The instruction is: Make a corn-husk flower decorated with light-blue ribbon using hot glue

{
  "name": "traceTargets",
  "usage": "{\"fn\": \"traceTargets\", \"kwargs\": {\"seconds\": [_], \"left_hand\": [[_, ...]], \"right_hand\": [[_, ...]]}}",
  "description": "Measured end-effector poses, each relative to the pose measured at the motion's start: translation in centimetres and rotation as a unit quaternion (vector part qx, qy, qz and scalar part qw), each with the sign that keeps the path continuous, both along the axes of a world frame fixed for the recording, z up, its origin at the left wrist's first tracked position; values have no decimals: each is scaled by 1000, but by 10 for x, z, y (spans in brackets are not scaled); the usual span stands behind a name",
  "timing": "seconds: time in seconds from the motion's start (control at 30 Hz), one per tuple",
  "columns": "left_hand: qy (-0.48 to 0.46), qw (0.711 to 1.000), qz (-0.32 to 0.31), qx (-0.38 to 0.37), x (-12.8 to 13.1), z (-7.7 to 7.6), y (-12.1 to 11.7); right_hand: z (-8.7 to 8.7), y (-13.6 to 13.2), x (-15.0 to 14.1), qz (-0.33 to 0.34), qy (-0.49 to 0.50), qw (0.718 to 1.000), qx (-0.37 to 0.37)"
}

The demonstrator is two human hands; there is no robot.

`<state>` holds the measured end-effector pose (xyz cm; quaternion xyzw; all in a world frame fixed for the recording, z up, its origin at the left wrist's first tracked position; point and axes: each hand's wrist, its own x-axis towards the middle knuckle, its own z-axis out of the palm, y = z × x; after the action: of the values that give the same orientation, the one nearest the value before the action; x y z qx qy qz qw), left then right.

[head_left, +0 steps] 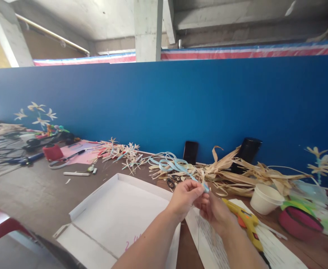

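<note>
My left hand (186,195) and my right hand (215,209) meet above the table's front part. A light blue ribbon (183,167) runs from a loose coil on the table to my fingertips. My left hand pinches it between thumb and forefinger. The fingers of my right hand are curled close by, round something thin that is mostly hidden; a pale tip shows above the fingers. Behind the hands lie black-handled scissors (170,183) and dried corn husks (253,173). A yellow glue gun (247,220) rests right of my right forearm.
A white cardboard box (119,209) lies left of my arms. Right stand white paper cups (266,198) and a magenta bowl (301,223). A phone (190,152) leans on the blue partition (164,104). Husk flowers (130,151) and a red pincushion-like block (53,152) lie left.
</note>
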<state>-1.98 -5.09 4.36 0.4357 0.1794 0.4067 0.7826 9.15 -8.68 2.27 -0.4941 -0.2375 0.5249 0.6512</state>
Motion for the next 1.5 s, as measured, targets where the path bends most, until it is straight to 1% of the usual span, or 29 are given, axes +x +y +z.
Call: {"fn": "traceTargets", "kwargs": {"seconds": [0.1, 0.17, 0.23, 0.3, 0.33, 0.43, 0.5, 0.57, 0.63, 0.7, 0.77, 0.83, 0.93, 1.03, 1.1, 1.13, 1.2, 1.23, 1.27, 1.33, 1.37, 1.43, 1.5], "left_hand": [[-31, 999, -15, -4, 0, 2, -2], [-54, 998, -31, -6, -2, 4, -2], [-71, 997, -41, -13, -4, 6, -2], [-90, 995, -46, -18, -7, 7, -2], [-97, 994, -50, -19, -8, 7, -2], [-106, 991, -77, -14, -8, 7, -5], [-110, 987, -113, -8, -6, 6, -9], [-116, 980, -160, 1, -4, 4, -13], [-121, 971, -207, 9, -2, 2, -17], [-124, 961, -248, 15, -2, 0, -21], [-125, 951, -283, 18, -2, 0, -23], [-120, 942, -311, 22, -3, 1, -25], [-113, 931, -347, 26, -6, 4, -28], [-112, 922, -369, 28, -10, 7, -29], [-122, 929, -349, 24, -11, 8, -27], [-131, 935, -330, 20, -11, 7, -25], [-151, 948, -282, 9, -9, 5, -21], [-158, 953, -260, 3, -8, 4, -18], [-165, 957, -237, -4, -6, 3, -15], [-175, 964, -198, -19, -3, 1, -10], [-178, 967, -181, -25, -2, 1, -8], [-183, 969, -162, -32, -2, 1, -6], [-186, 969, -157, -36, -2, 1, -4]], "right_hand": [[4, -1, 4, 52, 103, 991, 68], [8, -1, 12, 33, 132, 981, 137], [13, -2, 21, -12, 142, 971, 190], [16, -4, 28, -43, 150, 963, 222], [18, -5, 29, -44, 153, 961, 228], [19, -9, 28, 0, 160, 966, 204], [18, -11, 24, 36, 165, 972, 163], [17, -12, 22, 42, 165, 976, 137], [18, -12, 24, 18, 165, 977, 134], [21, -11, 28, -26, 169, 975, 145], [24, -10, 32, -68, 176, 971, 149], [27, -8, 34, -93, 173, 968, 157], [27, -1, 30, -99, 132, 976, 143], [30, 10, 23, -83, 73, 987, 118], [42, 18, 22, -82, 28, 989, 124], [51, 21, 24, -99, -5, 985, 141], [78, 29, 30, -129, -32, 976, 175], [93, 33, 34, -167, -57, 956, 235], [109, 38, 40, -189, -77, 935, 290], [139, 46, 51, -239, -82, 898, 360], [151, 50, 56, -250, -96, 881, 390], [169, 55, 65, -270, -123, 852, 431], [180, 59, 71, -279, -152, 827, 464]]}}
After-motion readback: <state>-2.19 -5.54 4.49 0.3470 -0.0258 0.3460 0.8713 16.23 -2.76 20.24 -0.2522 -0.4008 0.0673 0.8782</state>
